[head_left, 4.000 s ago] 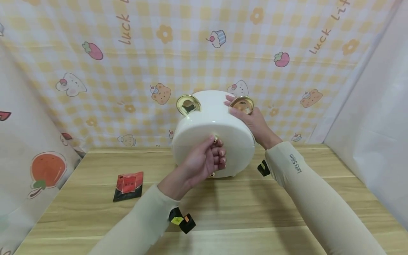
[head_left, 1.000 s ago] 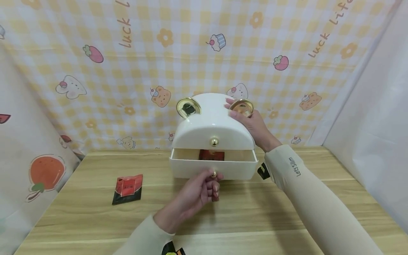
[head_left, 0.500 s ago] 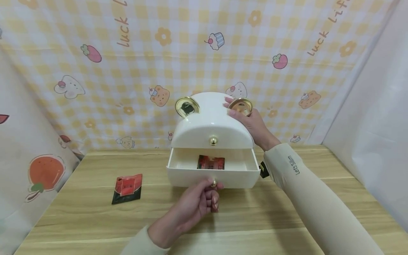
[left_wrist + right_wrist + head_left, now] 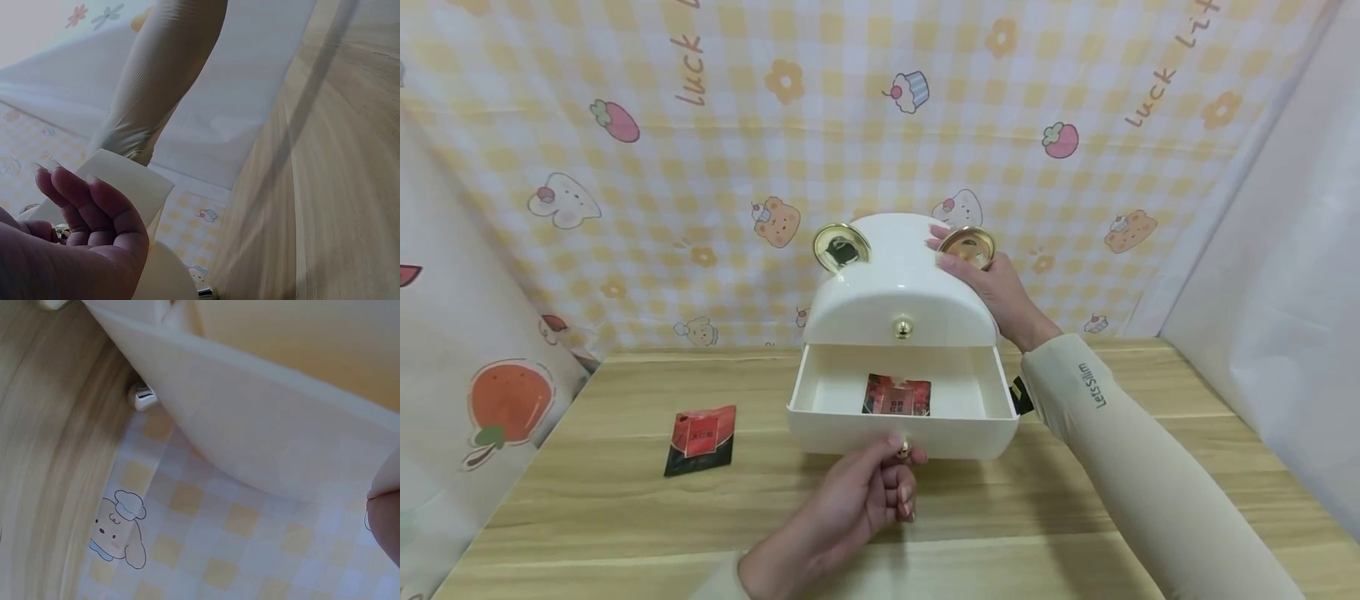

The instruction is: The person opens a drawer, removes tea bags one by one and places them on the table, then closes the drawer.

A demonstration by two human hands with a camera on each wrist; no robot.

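A white rounded storage box (image 4: pixel 900 292) with two gold ears stands on the table, its lower drawer (image 4: pixel 835 433) pulled well out. My left hand (image 4: pixel 868 496) pinches the drawer's small gold knob (image 4: pixel 904 450) between thumb and forefinger, other fingers curled below it. In the left wrist view the knob (image 4: pixel 62 232) shows beside those fingers. At the box's upper right, my right hand (image 4: pixel 1003 292) grips around the gold ear (image 4: pixel 967 247), thumb in front and fingertips over the top. A red and black packet (image 4: pixel 897 396) lies inside the drawer.
Another red and black packet (image 4: pixel 702 440) lies on the wooden table (image 4: pixel 625 517) to the left. A second gold knob (image 4: pixel 902 328) sits on the box's upper front. Behind stands a yellow checked cloth (image 4: pixel 722 183), with pale cloth walls at both sides.
My left hand has moved from the upper knob down to the lower one and drawn the drawer out toward me, revealing the packet inside. The right hand stays at the ear.
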